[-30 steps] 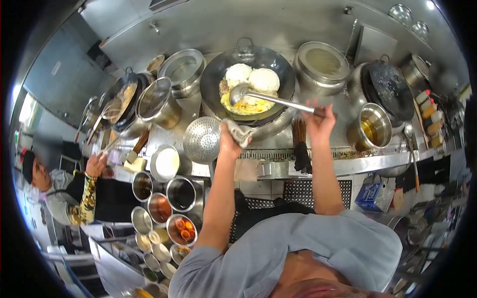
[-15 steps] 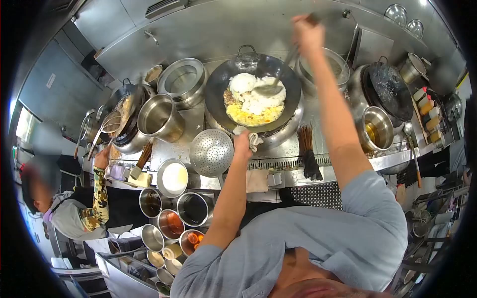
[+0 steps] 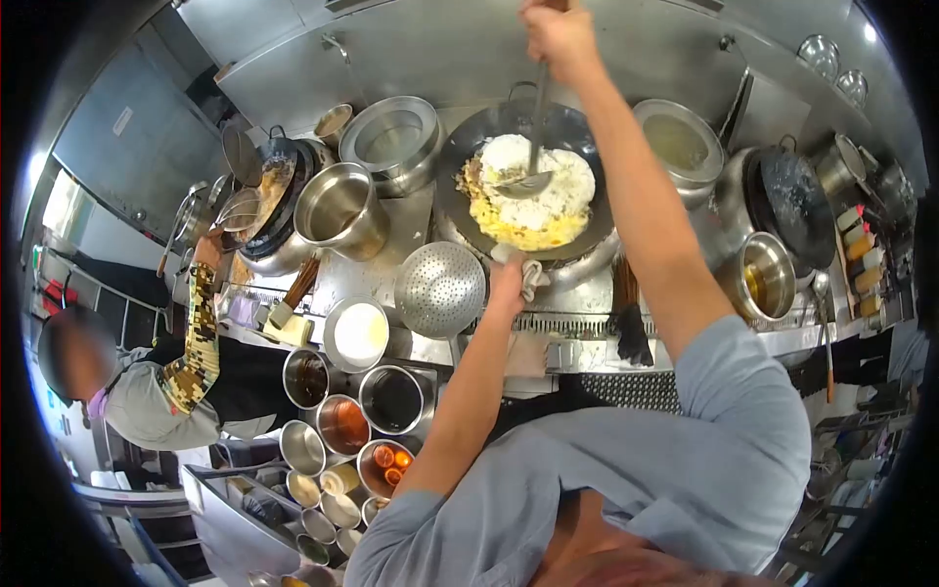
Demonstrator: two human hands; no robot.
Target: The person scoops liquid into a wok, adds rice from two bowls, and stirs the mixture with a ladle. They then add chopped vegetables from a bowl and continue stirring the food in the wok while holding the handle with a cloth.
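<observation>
Hands point(image 3: 536, 147) gripping ladle point(image 3: 528, 184) and cloth point(image 3: 534, 278); rice point(image 3: 565, 191) white, clumped beside yellow egg point(image 3: 523, 233) in wok point(image 3: 460, 210).

Left of wok point(image 3: 455, 210): strip of bare counter point(image 3: 408, 225) shows, passage between wok and deep pot point(image 3: 342, 210); wide pot point(image 3: 391, 142) bounds it at back. Front-left of wok: strainer point(image 3: 440, 291) blocks low approach. Front rim: left hand point(image 3: 506, 284) and cloth point(image 3: 533, 278) in way. Over wok: ladle point(image 3: 531, 182) bars middle, air open left of its shaft. Right of wok: right forearm point(image 3: 650, 205) crosses; round pot point(image 3: 677, 145) stands near rim. Behind wok: steel wall point(image 3: 440, 59).
</observation>
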